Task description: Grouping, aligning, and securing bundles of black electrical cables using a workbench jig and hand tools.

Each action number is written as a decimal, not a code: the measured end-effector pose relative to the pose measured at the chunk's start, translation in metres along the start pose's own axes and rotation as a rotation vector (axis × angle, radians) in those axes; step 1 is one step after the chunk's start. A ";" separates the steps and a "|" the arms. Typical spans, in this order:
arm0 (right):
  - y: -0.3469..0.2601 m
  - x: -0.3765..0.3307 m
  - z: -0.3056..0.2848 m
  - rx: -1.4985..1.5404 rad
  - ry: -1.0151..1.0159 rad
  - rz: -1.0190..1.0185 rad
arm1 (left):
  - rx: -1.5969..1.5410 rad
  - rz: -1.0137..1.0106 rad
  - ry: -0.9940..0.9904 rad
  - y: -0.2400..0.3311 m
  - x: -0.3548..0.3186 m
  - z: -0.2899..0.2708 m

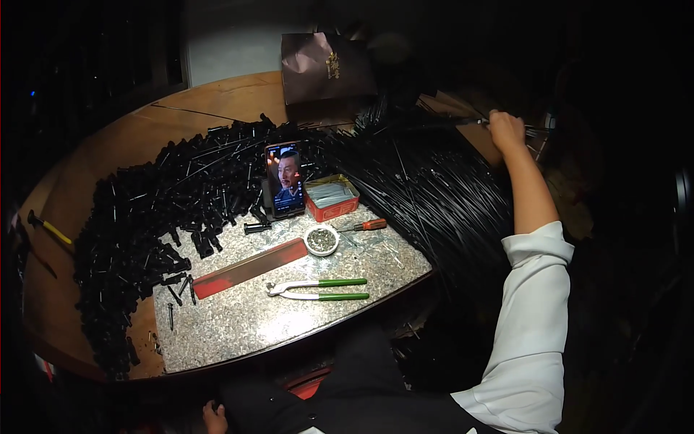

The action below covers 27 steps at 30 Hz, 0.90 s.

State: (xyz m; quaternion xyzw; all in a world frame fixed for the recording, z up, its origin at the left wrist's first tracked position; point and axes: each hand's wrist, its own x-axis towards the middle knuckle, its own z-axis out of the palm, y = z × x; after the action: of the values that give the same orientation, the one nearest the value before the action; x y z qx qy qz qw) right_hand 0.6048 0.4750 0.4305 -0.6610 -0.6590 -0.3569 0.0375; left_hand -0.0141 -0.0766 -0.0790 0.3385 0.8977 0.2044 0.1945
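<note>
My right hand (507,131) is stretched out to the far right, its fingers closed around what look like thin black rods, with ends showing on both sides of the fist. Below and left of it lies a big heap of long thin black rods (426,173). Down at the lower edge my left hand (214,417) shows only in part, near my lap and away from the table; its fingers are mostly hidden. On the speckled board (238,333) lie green-handled pincers (318,289), a long reddish-brown block (249,269) and a screwdriver with an orange handle (372,225).
A large pile of short black tubular parts (166,188) covers the table's left side. A propped phone (284,181) stands beside a red tin (332,199) of thin pale strips and a white bowl (321,240) of small metal bits. A hammer (50,228) and dark paper bag (325,69) lie farther out.
</note>
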 end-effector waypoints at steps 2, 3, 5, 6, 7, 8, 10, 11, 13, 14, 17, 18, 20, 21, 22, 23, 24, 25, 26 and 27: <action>0.008 -0.002 -0.013 0.013 0.016 0.033 | 0.004 0.045 -0.002 -0.006 -0.002 0.002; 0.013 -0.002 -0.017 0.004 -0.116 0.033 | 0.011 0.054 -0.014 0.001 -0.003 -0.001; 0.021 -0.002 -0.026 0.024 -0.047 0.066 | 0.019 0.068 -0.028 0.010 -0.003 -0.006; 0.023 -0.003 -0.034 0.047 0.024 0.095 | 0.015 0.062 -0.052 0.012 -0.004 -0.009; 0.023 -0.006 -0.044 0.068 -0.011 0.120 | 0.011 0.057 -0.075 0.016 -0.005 -0.012; 0.024 -0.007 -0.048 0.067 -0.012 0.121 | 0.012 0.058 -0.077 0.021 -0.007 -0.014; 0.026 -0.009 -0.053 0.152 -0.009 0.146 | 0.039 0.040 -0.079 0.035 -0.010 -0.022; 0.025 -0.011 -0.055 0.152 -0.010 0.148 | 0.040 0.042 -0.080 0.039 -0.009 -0.026; 0.020 -0.013 -0.060 0.183 -0.053 0.189 | 0.003 0.066 -0.108 0.045 -0.010 -0.031; 0.019 -0.015 -0.063 0.182 -0.052 0.188 | 0.002 0.066 -0.108 0.049 -0.011 -0.033; 0.018 -0.017 -0.064 0.273 0.102 0.171 | 0.040 0.110 -0.096 0.059 -0.011 -0.039; 0.016 -0.017 -0.062 0.343 0.112 0.169 | 0.017 0.184 -0.070 0.066 -0.011 -0.041; 0.013 -0.017 -0.060 0.319 0.078 0.092 | -0.010 0.263 -0.039 0.082 -0.013 -0.047; 0.006 -0.018 -0.065 0.390 0.147 0.093 | -0.068 0.293 -0.059 0.103 -0.021 -0.059; -0.010 -0.021 -0.072 0.470 0.215 0.089 | -0.123 0.316 -0.073 0.118 -0.027 -0.065; -0.022 -0.027 -0.085 0.503 0.226 0.127 | -0.155 0.400 0.009 0.126 -0.027 -0.064; -0.035 -0.032 -0.093 0.514 0.234 0.120 | -0.157 0.394 0.022 0.142 -0.034 -0.072; -0.042 -0.036 -0.101 0.477 0.301 0.071 | -0.194 0.488 0.041 0.170 -0.041 -0.087; -0.051 -0.042 -0.108 0.445 0.368 0.023 | -0.226 0.581 0.062 0.197 -0.048 -0.102; -0.066 -0.050 -0.117 0.525 0.376 -0.008 | -0.280 0.606 0.062 0.217 -0.054 -0.115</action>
State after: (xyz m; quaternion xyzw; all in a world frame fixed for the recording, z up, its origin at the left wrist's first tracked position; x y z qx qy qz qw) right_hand 0.5025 0.3808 0.4634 -0.5486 -0.7127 -0.2908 0.3264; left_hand 0.0823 0.0084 0.1372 0.5535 0.7250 0.3845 0.1422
